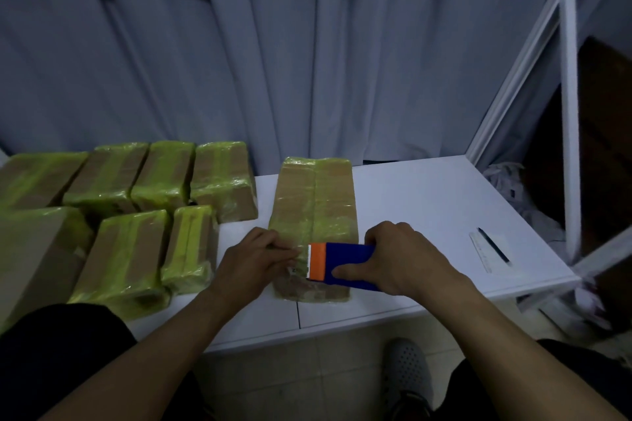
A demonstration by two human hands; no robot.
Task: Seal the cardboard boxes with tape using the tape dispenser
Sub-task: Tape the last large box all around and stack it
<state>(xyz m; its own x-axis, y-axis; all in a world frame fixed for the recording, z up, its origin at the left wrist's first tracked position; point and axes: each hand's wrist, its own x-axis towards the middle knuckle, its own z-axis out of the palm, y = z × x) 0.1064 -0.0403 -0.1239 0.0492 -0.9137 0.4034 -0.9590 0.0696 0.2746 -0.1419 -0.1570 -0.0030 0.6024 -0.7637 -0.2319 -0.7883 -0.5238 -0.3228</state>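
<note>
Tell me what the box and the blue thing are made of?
The box looks like brown cardboard under shiny, wrinkly yellow-green tape. The blue tape dispenser with its orange end looks like smooth, matte plastic, though that's a guess.

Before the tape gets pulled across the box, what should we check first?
1. Right hand grips dispenser: ok.
2. Left hand presses box down: ok.
3. Box flat on table: ok.
4. Left fingers away from the dispenser's toothed edge: not ok, right beside it.
5. Enough tape inside dispenser: cannot tell, hidden.
</note>
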